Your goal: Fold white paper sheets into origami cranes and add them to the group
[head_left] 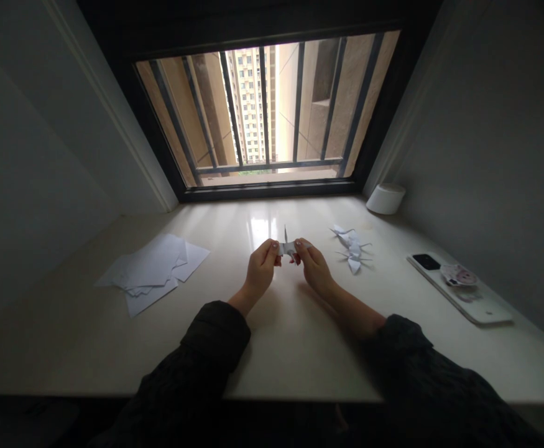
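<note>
We pinch the small folded paper (286, 248) between both hands above the desk (89, 336): our left hand (261, 269) grasps its 9 o'clock end, our right hand (313, 266) its 3 o'clock end. Its long axis runs 9-to-3, one tip pointing to 12.

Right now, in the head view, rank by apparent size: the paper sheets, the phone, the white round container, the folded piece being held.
1. paper sheets
2. phone
3. white round container, farthest from the camera, so its true rank is unsure
4. folded piece, smallest, partly covered
</note>
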`<state>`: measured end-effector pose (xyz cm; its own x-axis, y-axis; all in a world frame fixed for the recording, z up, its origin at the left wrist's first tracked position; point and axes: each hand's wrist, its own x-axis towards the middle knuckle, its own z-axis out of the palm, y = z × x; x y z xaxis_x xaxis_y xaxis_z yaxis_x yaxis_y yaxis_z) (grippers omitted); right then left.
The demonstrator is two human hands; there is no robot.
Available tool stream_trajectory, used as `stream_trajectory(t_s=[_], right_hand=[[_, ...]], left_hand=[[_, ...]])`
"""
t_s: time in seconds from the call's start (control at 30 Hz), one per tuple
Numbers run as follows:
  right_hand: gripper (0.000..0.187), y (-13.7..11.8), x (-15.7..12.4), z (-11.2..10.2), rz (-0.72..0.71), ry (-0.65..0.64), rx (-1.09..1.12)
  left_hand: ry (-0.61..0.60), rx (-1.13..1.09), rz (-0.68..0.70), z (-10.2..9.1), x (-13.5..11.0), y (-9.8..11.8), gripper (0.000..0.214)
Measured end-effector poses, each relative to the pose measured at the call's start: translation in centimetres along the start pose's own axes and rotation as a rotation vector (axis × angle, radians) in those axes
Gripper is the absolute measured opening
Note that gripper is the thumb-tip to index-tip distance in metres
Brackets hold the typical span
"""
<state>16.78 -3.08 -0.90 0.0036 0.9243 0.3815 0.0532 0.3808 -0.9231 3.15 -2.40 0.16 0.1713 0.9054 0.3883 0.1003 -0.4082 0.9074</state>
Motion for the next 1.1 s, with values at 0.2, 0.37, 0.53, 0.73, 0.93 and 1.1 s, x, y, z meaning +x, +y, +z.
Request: stream_trajectory(t_s=[0.2,0.37,0.53,0.73,0.93,1.1], right_hand=[[0.042,0.6,0.6,-0.7,0.035,-0.040,0.043],[0.039,0.9,1.2,-1.8,0.129,-0.201,0.091],[0.041,1.1,1.3,-2.2,0.174,-0.256,0.069],[0.041,1.7,1.4,-2.2,0.228,-0.260,0.129],[0.036,2.0,1.6,-2.2,0.187,-0.087,0.166],[0.041,1.9,1.5,-2.5,-0.094,-0.077,-0.014]], left_hand=[[-0.033,0.061,0.020,-0.5,-0.2,-0.1,0.038],[-0.071,-0.008,-0.074,-1.1,0.1,-0.5,0.043],[-0.029,-0.133,-0.164,-1.4,0.7,-1.0,0.038],[-0.092,-0.255,-0.139,-0.9,0.3,-1.1,0.032],[-0.024,-0.269,-0.144,-0.3,0.4,-1.7,0.027],[0.060,-0.206,-0.125,-0.3,0.7,-2.6,0.028]])
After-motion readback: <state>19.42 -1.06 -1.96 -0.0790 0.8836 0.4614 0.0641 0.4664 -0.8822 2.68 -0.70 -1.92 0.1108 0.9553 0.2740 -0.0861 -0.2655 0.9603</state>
